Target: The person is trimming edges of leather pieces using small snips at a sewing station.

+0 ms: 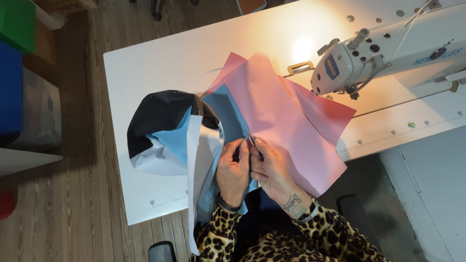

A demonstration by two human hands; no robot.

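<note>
A pink fabric sheet (286, 116) lies spread over the white sewing table (160, 68), with a dark blue-grey panel (228, 114) under its left edge. My left hand (233, 172) pinches the seam where the panels meet. Close beside it, my right hand (272, 172) holds a small metal tool (256, 145) with a dark handle against the same seam. A bundle of black, light blue and white fabric (167, 131) hangs off to the left of my hands and drapes down over the table's front edge.
A white industrial sewing machine (388, 53) stands at the back right, its lamp lighting the table. Coloured boxes and shelving (14, 68) line the left side over a wooden floor. A chair base shows below my lap.
</note>
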